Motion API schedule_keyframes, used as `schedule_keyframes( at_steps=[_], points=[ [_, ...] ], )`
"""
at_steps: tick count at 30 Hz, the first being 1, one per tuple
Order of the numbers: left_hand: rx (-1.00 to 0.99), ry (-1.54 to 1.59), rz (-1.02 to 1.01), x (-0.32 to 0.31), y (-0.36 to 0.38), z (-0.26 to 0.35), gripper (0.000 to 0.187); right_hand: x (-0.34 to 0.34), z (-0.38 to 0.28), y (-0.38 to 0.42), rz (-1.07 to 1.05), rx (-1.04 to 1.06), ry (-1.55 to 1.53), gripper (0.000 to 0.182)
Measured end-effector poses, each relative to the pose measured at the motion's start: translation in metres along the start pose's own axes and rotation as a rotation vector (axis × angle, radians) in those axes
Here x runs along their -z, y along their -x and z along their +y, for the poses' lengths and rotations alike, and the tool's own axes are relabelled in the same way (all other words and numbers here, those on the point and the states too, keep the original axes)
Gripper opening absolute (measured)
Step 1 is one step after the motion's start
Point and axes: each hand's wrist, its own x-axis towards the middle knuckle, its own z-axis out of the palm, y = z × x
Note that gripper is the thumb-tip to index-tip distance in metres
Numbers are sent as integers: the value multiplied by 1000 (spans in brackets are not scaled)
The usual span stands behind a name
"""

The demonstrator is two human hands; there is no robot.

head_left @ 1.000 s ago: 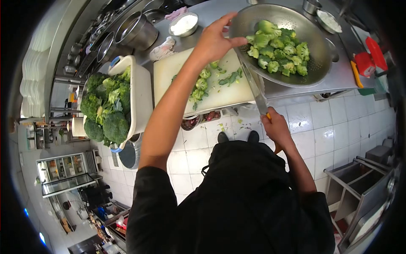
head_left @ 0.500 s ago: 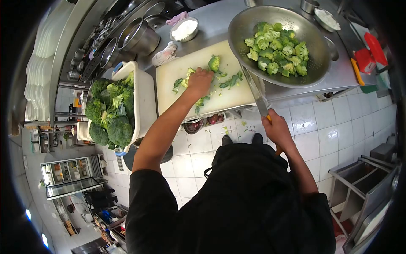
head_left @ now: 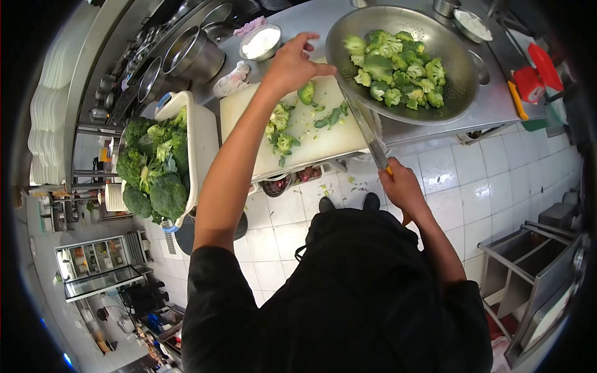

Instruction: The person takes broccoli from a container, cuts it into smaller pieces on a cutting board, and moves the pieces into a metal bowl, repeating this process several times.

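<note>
My left hand is held above the far edge of the white cutting board, fingers spread and nothing in them, just left of the metal colander. Cut broccoli florets lie inside the colander; one at its left side is blurred. In my right hand is a knife with a yellow handle, its blade along the board's right edge. On the board are a broccoli piece, more broccoli pieces and a leafy scrap.
A white bin full of broccoli heads stands left of the board. Behind are a bowl of white stuff, a crumpled cloth and a deep pot. A red object sits at the far right.
My left hand has gone from the broccoli on the board up and right to the colander's side, its fingers opening. Broccoli has been added at the colander's left. The knife stays in my right hand.
</note>
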Motion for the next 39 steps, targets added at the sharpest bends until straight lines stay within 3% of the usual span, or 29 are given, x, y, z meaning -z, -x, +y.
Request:
schedule_keyframes(
  at_steps=[3,5,8,11,18,27,30,36,39],
  points=[
    [5,-387,21,-31,8,-71,60,8,2,10,63,91,122,23],
    [15,-433,88,-49,28,-101,53,26,-12,19,-2,67,200,23],
    [-2,-310,162,-60,30,-141,45,44,-24,25,-31,112,292,23],
    [119,-46,78,-48,26,-161,39,46,-30,17,-25,174,347,20],
    [162,13,29,-36,21,-180,34,42,-49,-12,-16,230,480,27],
    [-30,23,69,-39,26,-174,31,39,-76,-28,-125,168,463,27],
    [48,9,57,-39,26,-173,31,36,-78,-30,-125,165,471,28],
    [-55,-46,11,-37,26,-168,29,37,-93,-34,-200,110,484,29],
    [-76,-71,7,-36,27,-164,30,28,-86,-46,-161,190,514,24]
  ],
)
